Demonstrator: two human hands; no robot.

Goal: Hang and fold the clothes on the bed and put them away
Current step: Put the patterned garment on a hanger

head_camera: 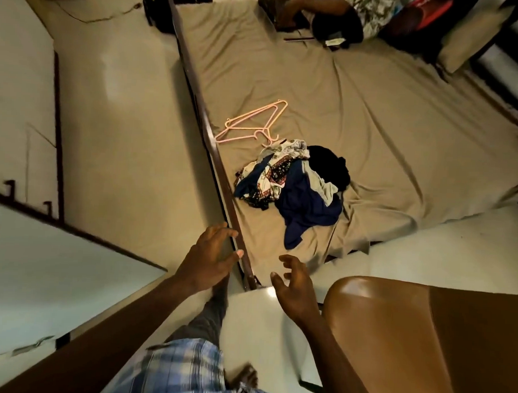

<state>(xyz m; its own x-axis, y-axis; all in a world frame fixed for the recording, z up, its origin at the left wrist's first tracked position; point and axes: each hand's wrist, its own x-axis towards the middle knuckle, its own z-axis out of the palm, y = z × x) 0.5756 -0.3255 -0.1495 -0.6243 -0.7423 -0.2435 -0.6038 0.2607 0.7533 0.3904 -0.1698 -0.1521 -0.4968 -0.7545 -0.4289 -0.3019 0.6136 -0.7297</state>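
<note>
Pale tiled floor (121,131) down the left of the frame, with a white panel (41,261) at lower left. Dark wooden bed rail (193,98) slanting from top centre to lower centre, edging a bed (287,64) under a rumpled tan sheet. Left hand (210,259) at lower centre, just over the rail's near end: fingers spread, grips nothing. Pink hangers (252,121) flat on the sheet beside the rail, mid-frame. Just below and right of them, a crumpled pile of clothes (294,186) in navy, patterned, grey and black, on the sheet near the bed's near corner, apart from both hands. Right hand (295,287) at lower centre, fingers loosely curved, holds nothing. Another person (363,19) on the bed at top right. Brown chair (394,336) at lower right.
</note>
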